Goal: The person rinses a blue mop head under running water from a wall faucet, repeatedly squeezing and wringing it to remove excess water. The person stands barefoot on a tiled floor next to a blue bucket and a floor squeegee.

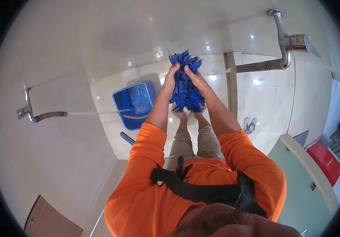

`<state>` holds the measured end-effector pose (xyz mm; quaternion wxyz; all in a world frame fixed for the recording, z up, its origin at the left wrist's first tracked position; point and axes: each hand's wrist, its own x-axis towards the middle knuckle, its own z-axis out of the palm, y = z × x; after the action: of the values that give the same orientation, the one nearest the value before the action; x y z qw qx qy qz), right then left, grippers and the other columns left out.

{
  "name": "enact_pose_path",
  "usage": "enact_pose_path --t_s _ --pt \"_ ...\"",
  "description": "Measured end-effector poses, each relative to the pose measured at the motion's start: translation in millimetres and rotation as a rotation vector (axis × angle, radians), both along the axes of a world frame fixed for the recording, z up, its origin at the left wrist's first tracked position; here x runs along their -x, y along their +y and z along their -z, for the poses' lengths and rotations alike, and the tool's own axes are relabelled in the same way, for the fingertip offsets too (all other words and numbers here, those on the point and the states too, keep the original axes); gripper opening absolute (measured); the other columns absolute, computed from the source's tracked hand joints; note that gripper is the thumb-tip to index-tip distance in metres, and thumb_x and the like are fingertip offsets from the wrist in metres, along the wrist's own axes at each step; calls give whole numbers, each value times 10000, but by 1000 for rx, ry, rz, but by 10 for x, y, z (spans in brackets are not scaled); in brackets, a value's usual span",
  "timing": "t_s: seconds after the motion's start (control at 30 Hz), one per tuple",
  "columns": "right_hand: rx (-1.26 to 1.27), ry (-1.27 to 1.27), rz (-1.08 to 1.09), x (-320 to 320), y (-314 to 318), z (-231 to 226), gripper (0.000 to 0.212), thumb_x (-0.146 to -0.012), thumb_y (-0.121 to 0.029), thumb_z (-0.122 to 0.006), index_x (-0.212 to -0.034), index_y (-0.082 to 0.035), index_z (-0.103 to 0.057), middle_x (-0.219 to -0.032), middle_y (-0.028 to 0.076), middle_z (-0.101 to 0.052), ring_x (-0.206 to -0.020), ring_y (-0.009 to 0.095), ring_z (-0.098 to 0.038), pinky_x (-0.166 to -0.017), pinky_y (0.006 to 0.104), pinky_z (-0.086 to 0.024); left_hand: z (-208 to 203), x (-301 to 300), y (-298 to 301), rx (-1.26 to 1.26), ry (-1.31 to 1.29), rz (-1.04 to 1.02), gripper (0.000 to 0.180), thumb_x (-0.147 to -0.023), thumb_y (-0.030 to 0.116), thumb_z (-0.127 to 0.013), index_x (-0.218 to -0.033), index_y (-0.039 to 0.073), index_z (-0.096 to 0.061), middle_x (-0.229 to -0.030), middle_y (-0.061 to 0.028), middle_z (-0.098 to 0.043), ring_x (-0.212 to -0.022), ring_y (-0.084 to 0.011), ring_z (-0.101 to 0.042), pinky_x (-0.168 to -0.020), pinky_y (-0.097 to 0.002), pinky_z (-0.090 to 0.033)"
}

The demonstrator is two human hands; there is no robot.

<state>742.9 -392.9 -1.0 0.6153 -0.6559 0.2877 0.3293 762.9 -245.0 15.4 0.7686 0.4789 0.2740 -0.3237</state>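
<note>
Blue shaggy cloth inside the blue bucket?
No, the left hand and right hand hold the blue shaggy cloth outside the blue bucket, on its right in the head view.

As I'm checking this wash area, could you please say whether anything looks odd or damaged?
Nothing looks damaged. Mildly odd: water streams untended from the left hose toward the blue bin while left hand and right hand hold shaggy blue cloth.

From here the blue cloth (185, 89) looks rough and shaggy, the tub (124, 99) smooth plastic, the wall taps (285, 41) polished metal, the floor tiles (218, 81) glossy, the orange sleeves (148, 148) matt fabric
</note>
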Motion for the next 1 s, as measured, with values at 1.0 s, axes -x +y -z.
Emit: enact_pose_path --t_s 1.0 --pt "-116 -279 148 -141 -752 443 511 -840 -463 -809 -973 20 -712 -847 69 -711 -741 128 -654 -688 291 -537 725 760 -544 133 87 -530 464 -1013 442 -456 -1284 106 -627 -1267 -73 -671 -1171 -262 -636 -1013 -441 -511"
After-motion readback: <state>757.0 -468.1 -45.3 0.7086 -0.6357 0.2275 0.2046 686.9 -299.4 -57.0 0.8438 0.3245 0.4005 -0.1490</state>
